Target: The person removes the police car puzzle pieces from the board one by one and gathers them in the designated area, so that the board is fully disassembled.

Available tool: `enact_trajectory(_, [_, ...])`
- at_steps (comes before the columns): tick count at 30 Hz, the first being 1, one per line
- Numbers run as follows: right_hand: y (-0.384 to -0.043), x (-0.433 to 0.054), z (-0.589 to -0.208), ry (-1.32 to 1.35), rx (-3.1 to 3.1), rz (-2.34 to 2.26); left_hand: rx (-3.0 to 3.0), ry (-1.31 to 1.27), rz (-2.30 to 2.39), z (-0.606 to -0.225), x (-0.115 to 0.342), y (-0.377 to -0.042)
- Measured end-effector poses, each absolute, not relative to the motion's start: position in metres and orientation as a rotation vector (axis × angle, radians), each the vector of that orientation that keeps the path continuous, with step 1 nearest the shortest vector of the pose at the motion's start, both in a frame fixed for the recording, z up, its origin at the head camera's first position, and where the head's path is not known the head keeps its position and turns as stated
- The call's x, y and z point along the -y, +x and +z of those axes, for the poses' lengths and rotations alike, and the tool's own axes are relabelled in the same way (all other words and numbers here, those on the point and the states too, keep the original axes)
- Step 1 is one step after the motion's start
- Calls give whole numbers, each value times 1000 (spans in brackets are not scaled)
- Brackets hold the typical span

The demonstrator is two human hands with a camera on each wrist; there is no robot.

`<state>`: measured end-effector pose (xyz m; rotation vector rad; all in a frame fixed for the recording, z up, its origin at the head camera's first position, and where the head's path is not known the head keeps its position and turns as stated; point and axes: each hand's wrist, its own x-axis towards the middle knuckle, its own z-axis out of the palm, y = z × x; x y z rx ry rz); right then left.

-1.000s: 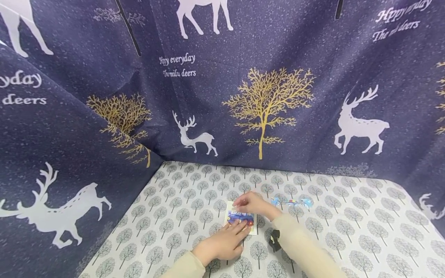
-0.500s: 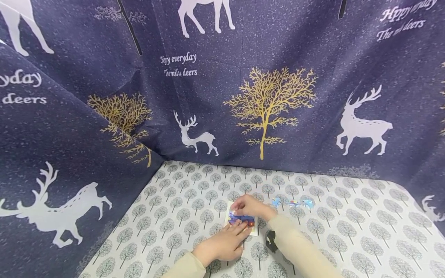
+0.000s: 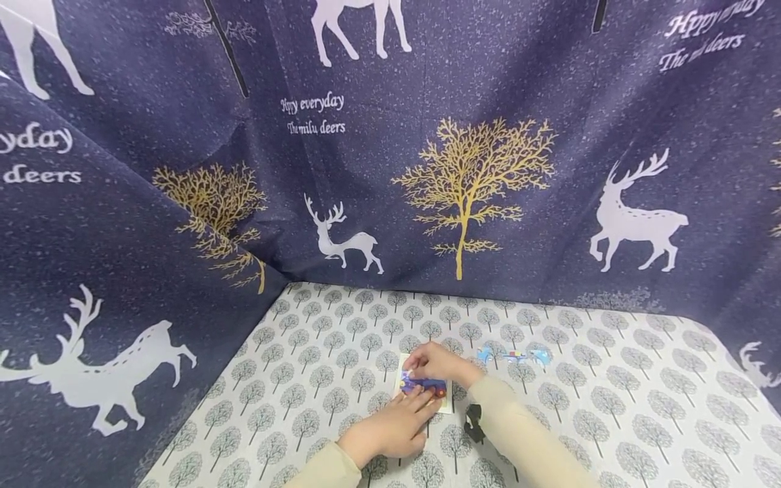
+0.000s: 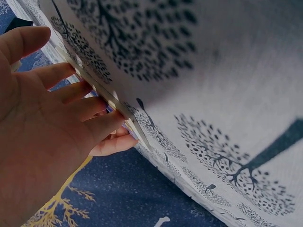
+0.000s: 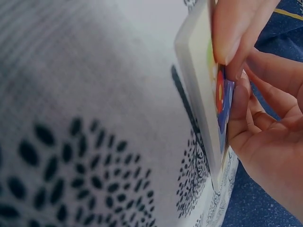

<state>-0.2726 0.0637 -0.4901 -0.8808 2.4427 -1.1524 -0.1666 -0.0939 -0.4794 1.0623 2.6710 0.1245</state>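
A small cream-edged puzzle board (image 3: 447, 406) with a blue vehicle picture (image 3: 430, 386) lies on the patterned cloth. My left hand (image 3: 395, 427) rests on its near part, fingers straight and spread; the left wrist view shows those fingertips along the board's edge (image 4: 137, 127). Over the far left part of the board, my right hand (image 3: 441, 364) bends its fingers down and pinches a puzzle piece, mostly hidden by the fingers. In the right wrist view, the right thumb (image 5: 241, 94) sits right at the blue-and-red picture (image 5: 221, 94), close to the left fingers (image 5: 229, 38).
Several light-blue puzzle pieces (image 3: 539, 356) lie in a row on the cloth (image 3: 342, 379), to the right of the board. A black object (image 3: 473, 423) shows beside the right sleeve. Dark blue deer-print fabric (image 3: 366, 169) hangs behind and at the left.
My right hand has dropped slightly toward the board and its fingers now cover more of the picture. The left hand keeps its place.
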Motion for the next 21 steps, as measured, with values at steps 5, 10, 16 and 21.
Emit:
enact_trajectory(5, [-273,-62,-491,-850,-2429,-1180,-2683,1060,104,-481,94,-167])
enact_trajectory(10, [-274,-62,-493,-831,-2410,-1209,-2693,1067,91,-483,94,-167])
enact_trajectory(16, [-274,-63,-495,-830,-2396,-1239,-2704,1076,94,-480,93,-166])
enact_trajectory(21, [-275,-64,-495,-836,-2360,-1286,-2707,1087,95,-476,92,-165])
